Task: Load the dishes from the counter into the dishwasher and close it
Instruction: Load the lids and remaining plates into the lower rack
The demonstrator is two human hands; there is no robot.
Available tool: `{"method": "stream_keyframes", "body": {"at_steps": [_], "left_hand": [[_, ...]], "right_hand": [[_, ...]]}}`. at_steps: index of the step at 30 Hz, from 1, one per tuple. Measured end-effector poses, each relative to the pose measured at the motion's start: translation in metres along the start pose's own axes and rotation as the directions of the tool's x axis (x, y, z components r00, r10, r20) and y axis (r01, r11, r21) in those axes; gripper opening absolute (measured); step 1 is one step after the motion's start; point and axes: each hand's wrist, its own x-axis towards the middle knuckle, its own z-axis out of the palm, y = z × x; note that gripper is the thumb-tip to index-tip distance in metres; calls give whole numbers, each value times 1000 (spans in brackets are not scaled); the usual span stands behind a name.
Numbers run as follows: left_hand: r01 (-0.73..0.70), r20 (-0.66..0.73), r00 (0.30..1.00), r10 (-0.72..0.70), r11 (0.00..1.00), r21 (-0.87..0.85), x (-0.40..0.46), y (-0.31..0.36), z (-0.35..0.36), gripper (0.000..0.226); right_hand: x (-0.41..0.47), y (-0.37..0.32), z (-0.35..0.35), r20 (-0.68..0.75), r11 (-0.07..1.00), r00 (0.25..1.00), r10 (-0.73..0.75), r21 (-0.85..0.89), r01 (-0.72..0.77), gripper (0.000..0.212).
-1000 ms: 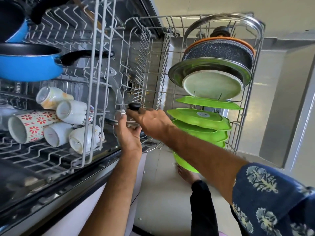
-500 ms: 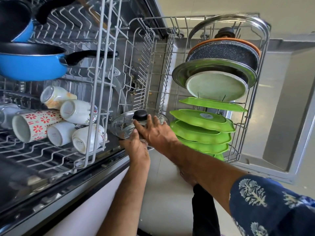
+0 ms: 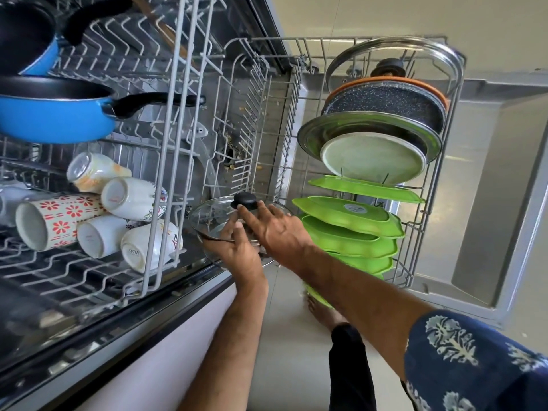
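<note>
Between two racks, left hand [image 3: 234, 250] grips one glass lid [image 3: 213, 218]; right hand [image 3: 277, 229] flat on it, five mugs [image 3: 98, 209] beside

An open stretch of lower rack [image 3: 261, 120] runs from the glass lid [image 3: 213, 221] back into the dishwasher, hemmed by the upper rack's wire front [image 3: 172, 137] with its mugs [image 3: 130, 200] on one side and the stacked green plates [image 3: 347, 218] on the other.
</note>
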Motion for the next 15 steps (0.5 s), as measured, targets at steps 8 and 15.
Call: {"method": "stream_keyframes", "body": {"at_steps": [8,15], "left_hand": [[180,-44,983,-178,982,55,37,3,-4,67],[229,-106,968,-228,973,-10,51,-1,-14,69]], "right_hand": [[20,-20,-3,50,997,996,78,-5,-77,74],[34,-42,4,109,989,984,144,-45,-140,70]]}}
